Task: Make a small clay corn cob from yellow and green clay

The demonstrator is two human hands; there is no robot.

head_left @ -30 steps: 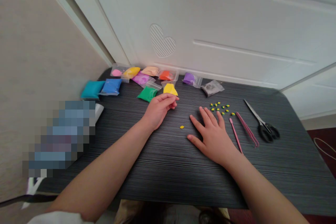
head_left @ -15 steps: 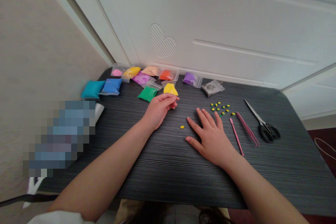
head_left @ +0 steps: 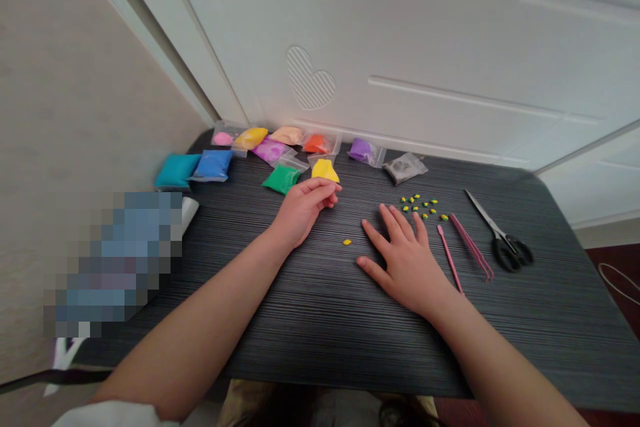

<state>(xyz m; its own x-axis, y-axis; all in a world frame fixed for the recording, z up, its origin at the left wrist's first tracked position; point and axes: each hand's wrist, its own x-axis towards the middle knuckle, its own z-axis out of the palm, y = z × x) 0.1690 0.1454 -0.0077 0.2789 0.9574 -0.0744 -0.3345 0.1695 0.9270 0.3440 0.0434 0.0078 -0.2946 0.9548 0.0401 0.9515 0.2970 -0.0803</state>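
Note:
My left hand [head_left: 306,210] is closed, its thumb and fingers pressed together. Whatever it may hold is hidden. Just beyond its fingertips lies a bag of yellow clay [head_left: 324,169], with a bag of green clay [head_left: 282,178] beside it. My right hand [head_left: 400,257] rests over the dark table with its fingers spread, holding nothing. A tiny yellow clay piece [head_left: 347,242] lies between the two hands. Past the right fingertips sit several small yellow-and-green clay pieces [head_left: 415,208]. A pink modelling tool [head_left: 450,259] lies right of this hand, partly covered at its near end by the wrist.
Pink tweezers [head_left: 471,247] and black-handled scissors [head_left: 500,233] lie on the right of the table [head_left: 320,333]. Along the back are bags of orange [head_left: 316,143], purple [head_left: 361,149] and grey clay [head_left: 404,167]. Blue bags [head_left: 213,165] lie at the left. A white panel [head_left: 425,40] rises behind.
My right hand has shifted slightly to the right, away from the tiny yellow piece, its fingers still spread. My left hand has stayed in place.

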